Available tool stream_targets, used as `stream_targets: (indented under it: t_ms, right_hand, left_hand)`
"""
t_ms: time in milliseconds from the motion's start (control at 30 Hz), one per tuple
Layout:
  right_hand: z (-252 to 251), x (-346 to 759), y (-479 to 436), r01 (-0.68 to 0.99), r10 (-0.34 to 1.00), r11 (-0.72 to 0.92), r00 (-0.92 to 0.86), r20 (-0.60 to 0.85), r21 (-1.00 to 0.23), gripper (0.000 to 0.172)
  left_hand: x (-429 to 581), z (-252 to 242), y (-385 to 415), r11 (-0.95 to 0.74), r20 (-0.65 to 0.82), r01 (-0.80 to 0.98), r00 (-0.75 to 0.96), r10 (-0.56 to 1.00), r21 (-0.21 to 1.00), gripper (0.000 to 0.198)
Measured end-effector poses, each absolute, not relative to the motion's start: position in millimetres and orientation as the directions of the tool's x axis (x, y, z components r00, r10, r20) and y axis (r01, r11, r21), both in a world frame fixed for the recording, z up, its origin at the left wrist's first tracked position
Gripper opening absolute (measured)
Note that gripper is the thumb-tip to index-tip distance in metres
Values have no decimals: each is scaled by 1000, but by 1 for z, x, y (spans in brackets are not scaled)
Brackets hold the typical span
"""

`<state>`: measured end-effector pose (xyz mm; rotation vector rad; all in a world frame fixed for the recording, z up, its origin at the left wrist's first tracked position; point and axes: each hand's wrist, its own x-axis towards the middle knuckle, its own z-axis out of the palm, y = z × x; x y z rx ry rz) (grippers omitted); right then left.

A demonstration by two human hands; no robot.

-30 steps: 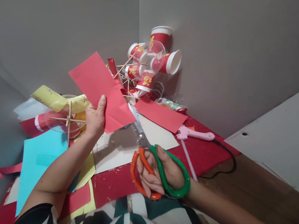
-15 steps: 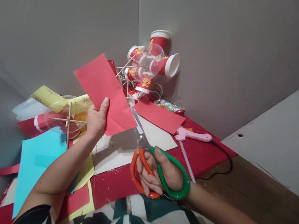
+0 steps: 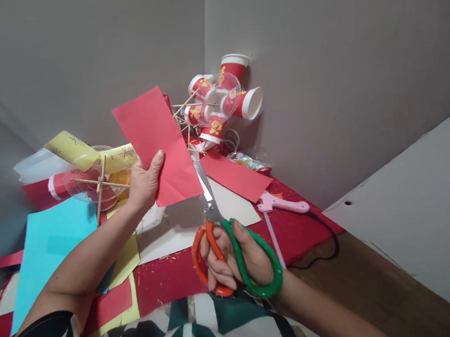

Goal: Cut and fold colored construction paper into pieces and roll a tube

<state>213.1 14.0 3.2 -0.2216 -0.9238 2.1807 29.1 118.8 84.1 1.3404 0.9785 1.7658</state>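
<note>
My left hand [image 3: 146,178] grips a creased sheet of red paper [image 3: 159,142] by its lower edge, thumb on top and the other fingers hidden behind it. In my right hand [image 3: 237,258] is a pair of scissors [image 3: 214,214] with one orange and one green handle, my fingers through the loops. The blades point up and left, against the right edge of the held paper. Just right of the blades, another red paper piece [image 3: 236,176] lies over a white sheet [image 3: 232,203].
Paper cups [image 3: 235,68] on a stick frame stand by the wall corner. A pink glue gun [image 3: 284,203] with a black cord lies at right. Crossed sticks [image 3: 100,182] on a clear disc, blue paper [image 3: 53,248] and yellow paper [image 3: 128,259] are at left on the red cloth [image 3: 165,283].
The scissor blades now show more fully along the held paper's right edge. The view has shifted slightly, and most things on the table appear a little further left.
</note>
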Motion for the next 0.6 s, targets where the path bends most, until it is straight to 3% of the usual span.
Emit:
stream_targets:
  t_ms: [200, 467, 600]
  right_hand:
    - [5, 212, 18, -604, 696, -465, -701, 154, -647, 67]
    - [4, 209, 17, -573, 758, -373, -642, 117, -730, 63]
    - [5, 210, 18, -580, 747, -391, -653, 122, -715, 66]
  left_hand:
    - [32, 83, 116, -466, 443, -75, -204, 873, 882, 41]
    - [30, 83, 119, -449, 433, -69, -169, 886, 891, 42]
    - [30, 82, 121, -429, 413, -100, -151, 898, 898, 43]
